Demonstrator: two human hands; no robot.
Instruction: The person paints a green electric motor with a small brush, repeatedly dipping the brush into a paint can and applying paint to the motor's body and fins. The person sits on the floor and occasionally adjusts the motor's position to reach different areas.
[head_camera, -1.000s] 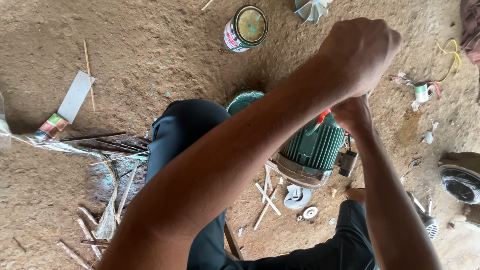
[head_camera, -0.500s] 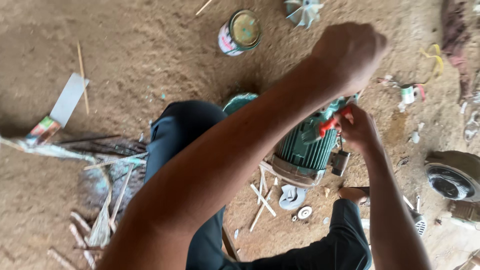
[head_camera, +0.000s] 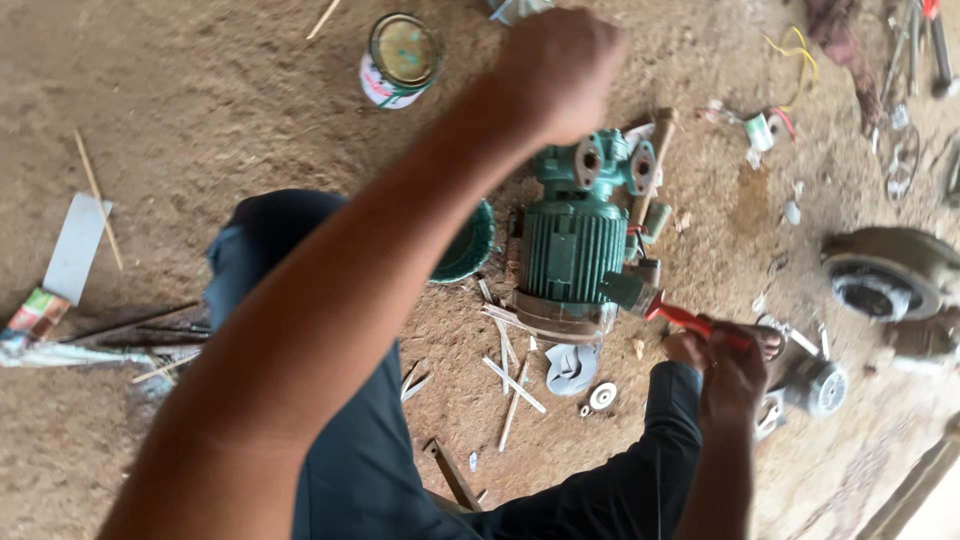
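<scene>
**Green motor on the dirt floor, red-handled tool at its lower right**

The green motor (head_camera: 575, 250) lies at frame centre, long axis running up-down, flanged pump end toward the top. Its lower end looks opened: a white impeller (head_camera: 572, 366) and washer (head_camera: 602, 396) lie loose below, so disassembly seems part done, the body not yet apart. The right hand (head_camera: 735, 365) clenches a red-handled tool (head_camera: 690, 320) against the motor's lower right. The left hand (head_camera: 560, 65), a closed fist, is raised at upper centre; whether it holds anything, I cannot tell.
</scene>
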